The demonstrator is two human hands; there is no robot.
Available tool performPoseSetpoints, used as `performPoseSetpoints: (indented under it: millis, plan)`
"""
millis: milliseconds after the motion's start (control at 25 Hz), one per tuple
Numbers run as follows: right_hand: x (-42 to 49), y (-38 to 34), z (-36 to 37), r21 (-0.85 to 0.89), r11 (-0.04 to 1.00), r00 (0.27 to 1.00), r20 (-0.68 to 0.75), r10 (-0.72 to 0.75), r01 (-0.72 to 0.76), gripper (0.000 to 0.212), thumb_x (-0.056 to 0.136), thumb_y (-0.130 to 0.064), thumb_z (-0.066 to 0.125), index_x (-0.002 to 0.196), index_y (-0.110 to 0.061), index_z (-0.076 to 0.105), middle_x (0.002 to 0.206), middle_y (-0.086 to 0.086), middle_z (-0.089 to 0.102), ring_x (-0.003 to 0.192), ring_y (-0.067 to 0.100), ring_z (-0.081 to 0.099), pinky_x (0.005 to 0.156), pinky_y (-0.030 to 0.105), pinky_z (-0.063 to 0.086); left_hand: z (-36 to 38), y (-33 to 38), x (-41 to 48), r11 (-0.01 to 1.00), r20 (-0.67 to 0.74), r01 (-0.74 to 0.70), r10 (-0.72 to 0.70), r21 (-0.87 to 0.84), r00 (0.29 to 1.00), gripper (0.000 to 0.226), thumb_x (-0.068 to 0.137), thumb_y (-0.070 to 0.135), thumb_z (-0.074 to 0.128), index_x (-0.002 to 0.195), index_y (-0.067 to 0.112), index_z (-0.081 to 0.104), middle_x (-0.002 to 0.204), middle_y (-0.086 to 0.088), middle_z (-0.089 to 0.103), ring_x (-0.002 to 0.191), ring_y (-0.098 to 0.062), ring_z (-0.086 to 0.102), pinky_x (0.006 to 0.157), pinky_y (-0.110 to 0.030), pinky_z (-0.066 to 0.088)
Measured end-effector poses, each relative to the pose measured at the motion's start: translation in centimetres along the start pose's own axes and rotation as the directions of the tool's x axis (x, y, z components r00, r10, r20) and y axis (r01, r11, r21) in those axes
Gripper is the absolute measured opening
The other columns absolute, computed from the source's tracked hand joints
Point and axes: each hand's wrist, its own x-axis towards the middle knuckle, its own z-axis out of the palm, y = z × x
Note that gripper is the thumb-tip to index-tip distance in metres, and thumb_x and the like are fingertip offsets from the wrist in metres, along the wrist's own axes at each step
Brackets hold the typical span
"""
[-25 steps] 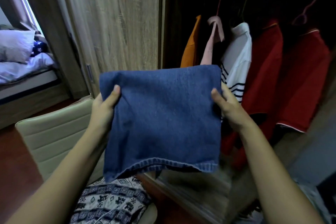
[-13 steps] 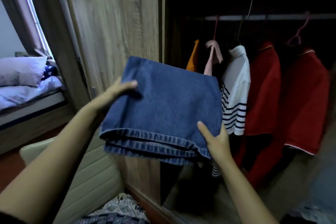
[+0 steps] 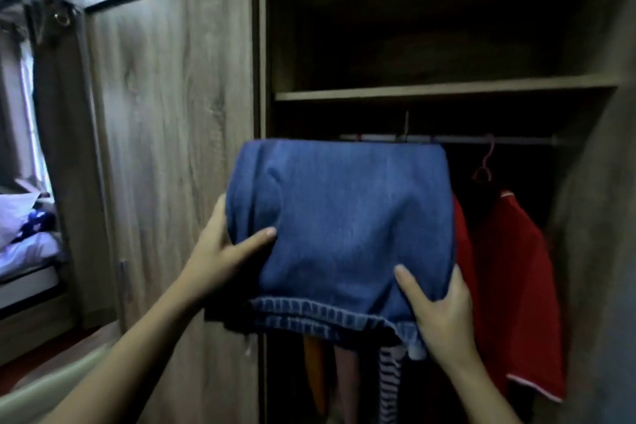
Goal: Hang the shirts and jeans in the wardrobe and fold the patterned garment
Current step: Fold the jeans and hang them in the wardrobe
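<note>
Folded blue jeans (image 3: 344, 231) are held up in front of the open wardrobe, just below its shelf (image 3: 444, 90). My left hand (image 3: 223, 251) grips their left edge with the thumb on the front. At the lower right corner, my right hand (image 3: 437, 306) clasps them from below. Behind the jeans runs the hanging rail (image 3: 509, 140). A red shirt (image 3: 516, 289) hangs to the right; an orange garment (image 3: 315, 375) and a striped shirt (image 3: 390, 385) show beneath the jeans. The patterned garment is out of view.
The closed wooden wardrobe door (image 3: 172, 148) stands at the left. A bed with pillows (image 3: 27, 241) lies at the far left by the window curtain. A pale chair back (image 3: 44, 392) sits at the lower left. A pink hanger (image 3: 483, 165) hooks on the rail.
Both hands have lifted the folded jeans upward toward the shelf. My view has tilted up, so the shelf shows and the patterned garment and most of the chair have dropped out of sight.
</note>
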Motion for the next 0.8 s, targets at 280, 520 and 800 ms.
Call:
performPoseSetpoints:
  millis: [280, 520, 800]
  plan:
    - [15.5, -7.3, -2.8, -0.205, 0.908, 0.908, -0.137, -0.397, 0.366, 0.035, 0.078, -0.025, 0.073, 0.107, -0.019, 0.055, 0.102, -0.006, 0.062, 0.097, 0.006, 0.060, 0.080, 0.014, 0.047, 5.3, 8.0, 13.6, 0.942, -0.119, -0.335, 0.336, 0.032, 0.934, 0.079, 0.067, 0.049, 0.073, 0.134, 0.025, 0.038, 0.126, 0.005, 0.058, 0.115, -0.010, 0.057, 0.097, -0.044, 0.048]
    - [22.7, -10.8, -4.8, -0.387, 0.832, 0.835, -0.224, -0.503, 0.398, 0.047, 0.080, -0.028, 0.071, 0.119, -0.008, 0.054, 0.108, -0.006, 0.059, 0.101, 0.005, 0.054, 0.082, 0.013, 0.043, 10.2, 10.6, 22.5, 0.921, -0.123, -0.387, 0.379, -0.043, 0.917, 0.066, 0.072, 0.031, 0.079, 0.128, 0.023, 0.045, 0.108, 0.015, 0.056, 0.106, -0.008, 0.056, 0.085, -0.022, 0.046]
    - [31.0, -12.3, -6.9, -0.660, 0.751, 0.956, -0.204, -0.212, 0.025, 0.060, 0.082, -0.038, 0.067, 0.129, -0.011, 0.040, 0.124, 0.008, 0.057, 0.113, 0.029, 0.056, 0.081, 0.025, 0.039, 17.3, 8.7, 32.6, 0.973, 0.055, -0.205, 0.200, 0.105, 0.978, 0.070, 0.074, 0.041, 0.076, 0.128, 0.008, 0.048, 0.128, -0.013, 0.057, 0.117, -0.028, 0.053, 0.088, -0.028, 0.041]
